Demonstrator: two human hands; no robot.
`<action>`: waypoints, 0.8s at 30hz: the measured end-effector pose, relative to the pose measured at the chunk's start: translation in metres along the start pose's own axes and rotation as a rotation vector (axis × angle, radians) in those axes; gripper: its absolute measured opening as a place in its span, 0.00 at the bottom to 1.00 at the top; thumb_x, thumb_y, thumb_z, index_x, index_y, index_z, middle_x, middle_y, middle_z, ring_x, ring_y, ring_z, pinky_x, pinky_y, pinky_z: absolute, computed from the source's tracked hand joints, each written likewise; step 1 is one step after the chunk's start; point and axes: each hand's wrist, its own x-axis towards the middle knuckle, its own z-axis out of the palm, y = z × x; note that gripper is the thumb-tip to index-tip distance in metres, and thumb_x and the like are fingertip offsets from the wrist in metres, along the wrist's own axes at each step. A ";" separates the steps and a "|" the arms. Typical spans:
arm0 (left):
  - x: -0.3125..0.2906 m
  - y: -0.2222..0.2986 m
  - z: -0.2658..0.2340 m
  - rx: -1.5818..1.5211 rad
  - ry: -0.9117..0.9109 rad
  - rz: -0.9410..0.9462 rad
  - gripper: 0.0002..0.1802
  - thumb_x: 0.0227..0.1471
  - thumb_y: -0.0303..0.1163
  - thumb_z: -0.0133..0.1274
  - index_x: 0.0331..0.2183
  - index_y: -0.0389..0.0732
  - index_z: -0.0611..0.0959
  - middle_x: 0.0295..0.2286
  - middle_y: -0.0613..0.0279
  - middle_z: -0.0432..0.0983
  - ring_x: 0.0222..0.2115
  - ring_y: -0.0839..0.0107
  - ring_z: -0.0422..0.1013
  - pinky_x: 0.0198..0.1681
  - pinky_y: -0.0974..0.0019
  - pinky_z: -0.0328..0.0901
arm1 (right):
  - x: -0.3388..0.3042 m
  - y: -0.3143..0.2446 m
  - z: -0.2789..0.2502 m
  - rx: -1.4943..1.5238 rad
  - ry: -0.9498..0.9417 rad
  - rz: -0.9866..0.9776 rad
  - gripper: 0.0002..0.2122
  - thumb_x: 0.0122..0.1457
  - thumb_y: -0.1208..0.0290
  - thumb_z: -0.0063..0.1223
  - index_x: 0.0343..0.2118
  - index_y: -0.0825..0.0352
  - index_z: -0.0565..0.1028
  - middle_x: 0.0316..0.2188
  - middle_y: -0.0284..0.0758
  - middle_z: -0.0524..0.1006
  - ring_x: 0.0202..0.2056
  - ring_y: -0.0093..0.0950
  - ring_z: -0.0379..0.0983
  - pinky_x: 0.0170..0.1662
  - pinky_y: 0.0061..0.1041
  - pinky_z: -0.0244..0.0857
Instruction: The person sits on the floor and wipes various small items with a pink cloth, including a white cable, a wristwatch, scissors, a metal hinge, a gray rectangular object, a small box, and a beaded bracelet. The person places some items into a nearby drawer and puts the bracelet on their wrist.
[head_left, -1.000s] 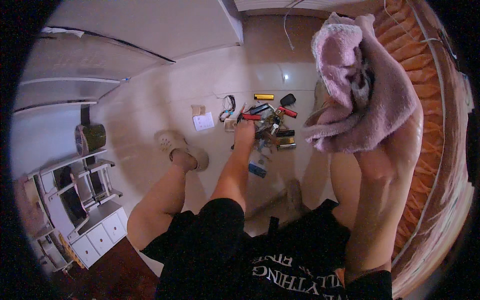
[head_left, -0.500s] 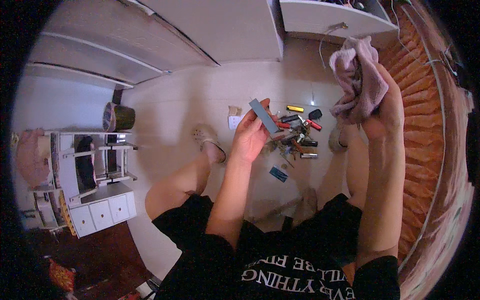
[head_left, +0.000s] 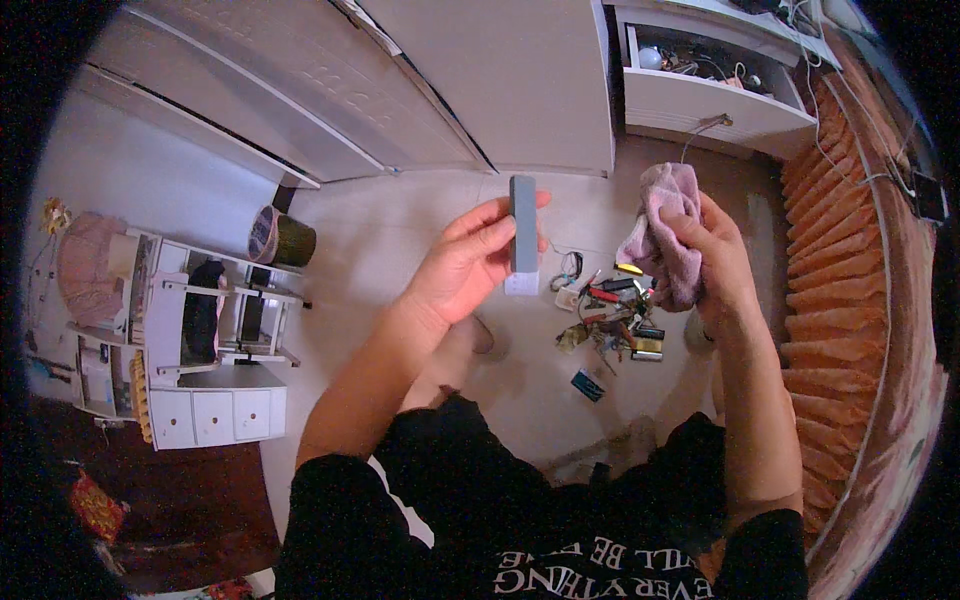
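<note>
The left hand [head_left: 455,260] pinched the grey bar [head_left: 523,225] between thumb and fingers, left of the pile [head_left: 615,318]; the right hand [head_left: 722,255] clutched the bunched cloth [head_left: 666,235]. A steady thumb at the bar's edge seemed best, leaving its face clear.

A room in a home, shown by tall pale cabinet panels [head_left: 530,80], a cluttered open drawer [head_left: 715,108] and ruffled orange fabric [head_left: 835,330].

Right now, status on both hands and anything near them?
Left hand gripping grey bar. Right hand clutching pink cloth. Small items scattered on floor below; open drawer beyond right hand.
</note>
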 end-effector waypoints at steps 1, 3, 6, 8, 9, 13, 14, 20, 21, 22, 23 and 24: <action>0.000 -0.007 -0.003 -0.038 0.012 0.012 0.22 0.52 0.33 0.48 0.48 0.34 0.68 0.38 0.63 0.70 0.37 0.71 0.68 0.42 0.67 0.63 | 0.000 0.004 0.002 -0.013 -0.004 -0.001 0.14 0.53 0.73 0.51 0.42 0.69 0.69 0.34 0.34 0.74 0.33 0.22 0.71 0.35 0.21 0.68; -0.001 -0.021 -0.006 -0.110 0.032 0.035 0.24 0.52 0.34 0.47 0.49 0.33 0.67 0.34 0.63 0.70 0.34 0.72 0.66 0.38 0.69 0.63 | 0.002 0.014 0.006 0.010 -0.024 -0.001 0.13 0.53 0.72 0.51 0.42 0.69 0.69 0.33 0.33 0.74 0.32 0.21 0.71 0.35 0.20 0.67; 0.007 -0.031 0.005 -0.062 0.000 -0.059 0.24 0.53 0.37 0.46 0.48 0.33 0.68 0.33 0.65 0.70 0.32 0.74 0.65 0.35 0.71 0.62 | 0.003 0.018 0.004 -0.018 -0.019 -0.004 0.15 0.51 0.72 0.54 0.42 0.69 0.69 0.32 0.32 0.74 0.31 0.21 0.71 0.34 0.20 0.67; 0.010 -0.032 0.015 -0.081 -0.045 -0.087 0.22 0.54 0.39 0.44 0.47 0.35 0.69 0.33 0.65 0.71 0.31 0.75 0.66 0.33 0.71 0.62 | 0.007 0.021 0.009 -0.022 -0.038 -0.059 0.17 0.51 0.70 0.56 0.43 0.69 0.68 0.32 0.32 0.74 0.31 0.21 0.72 0.33 0.20 0.70; 0.009 -0.036 0.018 -0.137 -0.031 -0.114 0.22 0.54 0.39 0.44 0.47 0.35 0.70 0.33 0.64 0.71 0.32 0.75 0.66 0.34 0.70 0.62 | 0.002 0.018 0.013 -0.083 -0.032 -0.060 0.18 0.50 0.72 0.57 0.43 0.69 0.68 0.33 0.32 0.74 0.32 0.21 0.72 0.34 0.21 0.69; 0.012 -0.048 0.025 -0.286 0.116 -0.132 0.13 0.55 0.34 0.42 0.39 0.38 0.74 0.36 0.61 0.71 0.35 0.74 0.68 0.36 0.70 0.63 | -0.018 0.026 0.035 -0.322 -0.155 -0.283 0.14 0.49 0.76 0.56 0.39 0.69 0.69 0.32 0.31 0.73 0.33 0.21 0.69 0.36 0.20 0.64; 0.011 -0.048 0.026 -0.287 0.052 -0.170 0.13 0.55 0.34 0.42 0.39 0.38 0.74 0.36 0.61 0.72 0.35 0.74 0.68 0.36 0.70 0.64 | -0.021 0.025 0.036 -0.599 -0.221 -0.391 0.14 0.47 0.77 0.56 0.38 0.68 0.69 0.31 0.34 0.71 0.33 0.27 0.70 0.35 0.24 0.65; 0.007 -0.062 0.039 -0.213 0.128 -0.283 0.15 0.56 0.40 0.41 0.36 0.40 0.75 0.32 0.64 0.72 0.31 0.78 0.67 0.31 0.73 0.62 | 0.000 0.022 0.024 -1.010 0.048 -0.694 0.12 0.42 0.81 0.55 0.32 0.69 0.69 0.27 0.36 0.66 0.27 0.28 0.65 0.30 0.21 0.61; 0.007 -0.063 0.035 -0.216 0.082 -0.312 0.16 0.55 0.40 0.43 0.39 0.39 0.73 0.32 0.62 0.72 0.29 0.75 0.66 0.30 0.71 0.61 | 0.006 0.016 0.016 -1.041 0.110 -0.681 0.13 0.43 0.81 0.55 0.34 0.68 0.69 0.26 0.36 0.67 0.27 0.26 0.66 0.30 0.22 0.61; 0.008 -0.061 0.035 -0.237 0.023 -0.288 0.16 0.55 0.39 0.43 0.40 0.39 0.73 0.32 0.61 0.72 0.29 0.75 0.66 0.30 0.71 0.61 | 0.011 0.013 0.007 -1.101 0.191 -0.717 0.11 0.47 0.80 0.54 0.35 0.68 0.70 0.27 0.34 0.70 0.28 0.22 0.67 0.31 0.19 0.62; 0.010 -0.058 0.035 -0.257 -0.038 -0.265 0.16 0.55 0.39 0.43 0.40 0.38 0.73 0.33 0.61 0.72 0.29 0.75 0.66 0.30 0.71 0.61 | 0.017 0.012 -0.002 -1.012 0.231 -0.684 0.11 0.48 0.79 0.54 0.36 0.68 0.70 0.28 0.33 0.71 0.28 0.21 0.67 0.32 0.18 0.62; 0.011 -0.056 0.035 -0.277 -0.099 -0.241 0.16 0.55 0.38 0.43 0.41 0.38 0.73 0.33 0.60 0.72 0.29 0.75 0.66 0.30 0.71 0.61 | 0.020 0.011 -0.007 -0.923 0.269 -0.651 0.10 0.50 0.79 0.53 0.36 0.68 0.70 0.28 0.32 0.72 0.29 0.19 0.68 0.32 0.17 0.63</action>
